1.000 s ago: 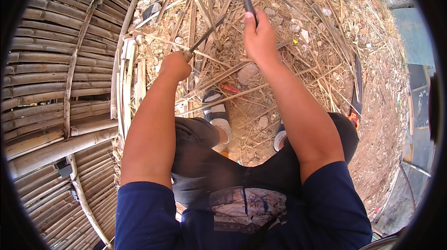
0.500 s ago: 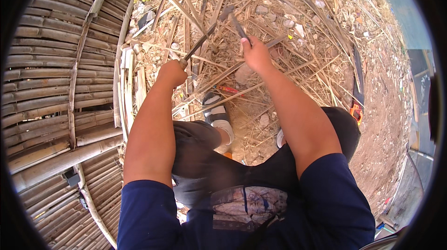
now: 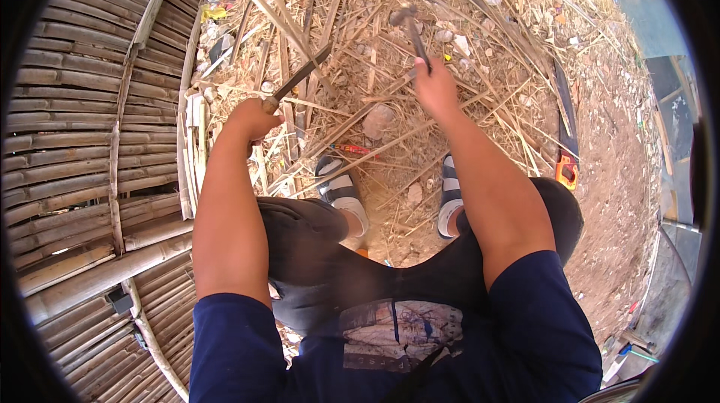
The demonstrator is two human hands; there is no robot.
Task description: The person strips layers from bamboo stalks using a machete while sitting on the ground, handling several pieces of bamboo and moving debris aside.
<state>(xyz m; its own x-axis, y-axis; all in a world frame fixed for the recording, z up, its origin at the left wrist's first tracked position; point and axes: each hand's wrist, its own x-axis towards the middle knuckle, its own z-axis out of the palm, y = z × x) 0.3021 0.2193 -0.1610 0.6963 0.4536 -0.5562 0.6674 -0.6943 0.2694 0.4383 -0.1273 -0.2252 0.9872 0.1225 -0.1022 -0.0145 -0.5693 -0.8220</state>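
My left hand (image 3: 251, 119) is closed round the wooden handle of a machete (image 3: 294, 81), whose dark blade points away and to the right. Near its tip, the blade crosses a long pale bamboo strip (image 3: 262, 9) that slants in from the far left; whether the edge is sunk into it I cannot tell. In my right hand (image 3: 436, 91) is a hammer (image 3: 416, 37), gripped by its dark handle. Its head is up at the far end, apart from the blade and to the right of it.
Split bamboo, straw and stones litter the ground. A bamboo slat wall (image 3: 67, 118) rises at the left. A handsaw with an orange handle (image 3: 567, 172) lies at the right, and a red object (image 3: 352, 149) sits near my left sandal (image 3: 341, 187).
The hammer has moved right, away from the blade tip it was close to. My left hand and the machete have shifted slightly left and nearer. More of my right sandal shows.
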